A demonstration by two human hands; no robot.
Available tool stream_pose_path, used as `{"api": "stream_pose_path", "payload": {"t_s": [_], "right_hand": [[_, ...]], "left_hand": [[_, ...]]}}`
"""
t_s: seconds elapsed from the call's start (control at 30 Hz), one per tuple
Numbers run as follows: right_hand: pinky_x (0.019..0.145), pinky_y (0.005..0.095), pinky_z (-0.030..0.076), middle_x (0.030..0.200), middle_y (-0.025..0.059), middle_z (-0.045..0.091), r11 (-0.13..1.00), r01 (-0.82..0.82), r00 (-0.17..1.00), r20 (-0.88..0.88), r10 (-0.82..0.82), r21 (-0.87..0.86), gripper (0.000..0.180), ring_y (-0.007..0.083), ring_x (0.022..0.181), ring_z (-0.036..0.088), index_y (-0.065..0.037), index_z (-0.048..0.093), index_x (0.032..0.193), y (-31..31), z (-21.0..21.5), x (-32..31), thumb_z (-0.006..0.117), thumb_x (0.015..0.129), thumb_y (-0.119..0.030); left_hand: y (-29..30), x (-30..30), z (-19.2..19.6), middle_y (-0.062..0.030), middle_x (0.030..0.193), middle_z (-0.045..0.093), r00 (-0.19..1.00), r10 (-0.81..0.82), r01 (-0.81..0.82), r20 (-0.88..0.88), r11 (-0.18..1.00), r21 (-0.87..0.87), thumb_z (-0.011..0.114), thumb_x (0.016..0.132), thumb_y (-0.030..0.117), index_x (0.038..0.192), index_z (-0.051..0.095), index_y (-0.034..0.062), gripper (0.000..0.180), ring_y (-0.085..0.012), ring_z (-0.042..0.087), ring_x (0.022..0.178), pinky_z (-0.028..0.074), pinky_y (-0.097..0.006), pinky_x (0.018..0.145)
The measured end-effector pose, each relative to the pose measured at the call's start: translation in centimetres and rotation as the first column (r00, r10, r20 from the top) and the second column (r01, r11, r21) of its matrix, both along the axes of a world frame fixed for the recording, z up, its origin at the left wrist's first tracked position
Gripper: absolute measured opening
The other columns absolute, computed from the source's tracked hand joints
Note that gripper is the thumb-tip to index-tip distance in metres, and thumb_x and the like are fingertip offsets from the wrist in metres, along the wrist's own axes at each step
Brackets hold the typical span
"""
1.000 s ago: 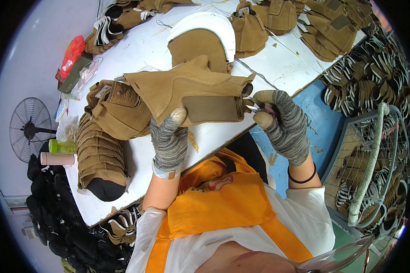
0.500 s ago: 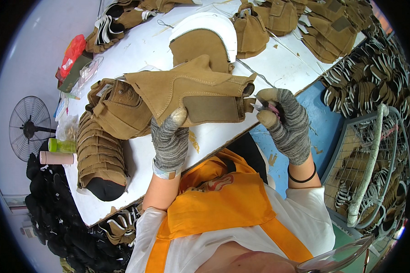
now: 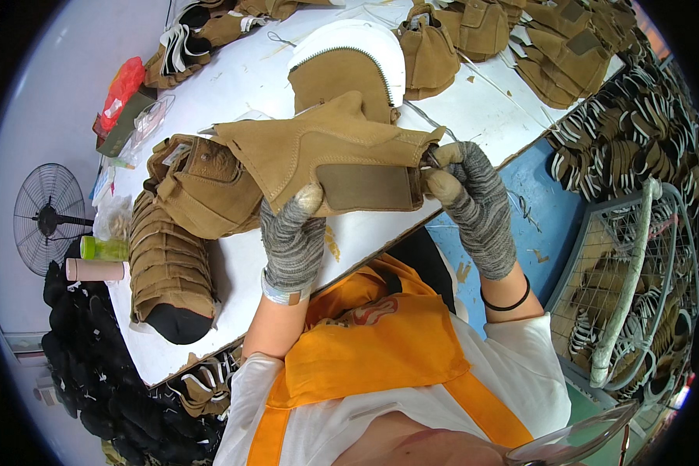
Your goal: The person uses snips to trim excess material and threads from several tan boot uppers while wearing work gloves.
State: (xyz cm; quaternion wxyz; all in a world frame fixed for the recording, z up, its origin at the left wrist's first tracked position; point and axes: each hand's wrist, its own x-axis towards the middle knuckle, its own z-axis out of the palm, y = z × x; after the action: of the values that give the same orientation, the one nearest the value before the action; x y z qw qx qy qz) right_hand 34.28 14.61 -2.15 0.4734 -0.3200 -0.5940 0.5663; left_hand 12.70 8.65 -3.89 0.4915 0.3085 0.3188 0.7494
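A tan suede shoe upper [image 3: 287, 159] with a darker elastic side panel and pale stitching is held over the table's near edge. My left hand [image 3: 293, 241], in a grey knit fingerless glove, grips its lower edge, thumb on top and fingers hidden beneath. My right hand [image 3: 474, 206], gloved alike, is closed at the upper's right end, thumb and fingertips against the edge. A small pointed metal tool showed in it earlier; now the fingers mostly hide it. Behind lies a tan piece with a white curved rim [image 3: 349, 78].
Left on the white table [image 3: 248, 311] are a stack of nested tan uppers [image 3: 171, 256] and another tan upper [image 3: 202, 186]. More uppers [image 3: 567, 66] pile at the far right. A wire basket [image 3: 613, 279] stands right, a fan [image 3: 50, 217] left.
My right hand has moved left, from just beside the upper onto its right end. The metal tip visible before is now hidden. My left hand keeps its grip, almost unmoved.
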Motion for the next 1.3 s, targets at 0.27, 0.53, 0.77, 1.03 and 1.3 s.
{"api": "stream_pose_path", "payload": {"t_s": [0.27,0.53,0.77,1.03,1.3], "right_hand": [[0.077,0.0233,0.047,0.094,0.0029,0.061,0.999,0.047,0.988,-0.144,-0.05,-0.027,0.018,0.0098,0.085,0.058,-0.006,0.056,0.101,-0.5,-0.3,-0.9,0.065,0.087,-0.011],[0.081,0.026,0.047,0.096,0.0032,0.061,0.995,0.059,0.988,-0.15,-0.046,0.082,0.02,0.0106,0.089,0.057,-0.005,0.056,0.103,-1.2,0.4,-0.8,0.065,0.087,-0.013],[0.071,0.0234,0.047,0.091,0.0015,0.061,0.997,0.065,0.983,-0.172,-0.069,-0.029,0.03,0.01,0.081,0.057,-0.005,0.058,0.104,-1.4,0.5,-0.8,0.07,0.083,-0.023],[0.057,0.0196,0.044,0.085,0.0005,0.06,0.972,0.207,0.929,-0.288,-0.232,-0.114,0.025,0.0065,0.066,0.053,-0.006,0.058,0.104,-0.9,-0.6,-1.5,0.062,0.089,-0.025],[0.079,0.0255,0.051,0.119,0.0138,0.056,0.959,-0.097,0.952,-0.307,0.011,-0.267,0.048,0.0147,0.1,0.057,0.002,0.044,0.131,0.4,-4.1,-0.3,0.047,0.097,-0.033]], "left_hand": [[0.2,-0.1,-0.1,-0.0141,0.13,0.048,0.994,-0.027,0.024,0.109,0.999,0.034,0.063,0.08,0.007,0.135,0.037,0.0028,0.061,-0.028,0.048,0.121,0.038,-0.043,0.105],[0.4,-0.1,-0.3,-0.0156,0.134,0.046,0.929,-0.138,0.123,0.342,0.99,0.066,0.059,0.083,0.012,0.138,0.034,0.0043,0.061,-0.0307,0.044,0.124,0.032,-0.05,0.107],[0.3,0.1,-0.1,-0.016,0.134,0.045,0.939,-0.156,0.138,0.306,0.987,0.08,0.058,0.082,0.01,0.137,0.035,0.004,0.06,-0.0309,0.044,0.125,0.033,-0.05,0.107],[-0.7,0.9,0.8,-0.0177,0.133,0.043,0.96,-0.138,0.131,0.244,0.99,0.043,0.061,0.08,0.008,0.137,0.031,0.0,0.065,-0.0312,0.042,0.125,0.032,-0.047,0.108],[-2.1,0.1,1.0,-0.0089,0.121,0.054,0.963,-0.27,0.271,0.026,0.962,-0.042,0.07,0.078,0.022,0.13,0.044,0.0014,0.062,-0.0197,0.051,0.112,0.041,-0.033,0.097]]}}
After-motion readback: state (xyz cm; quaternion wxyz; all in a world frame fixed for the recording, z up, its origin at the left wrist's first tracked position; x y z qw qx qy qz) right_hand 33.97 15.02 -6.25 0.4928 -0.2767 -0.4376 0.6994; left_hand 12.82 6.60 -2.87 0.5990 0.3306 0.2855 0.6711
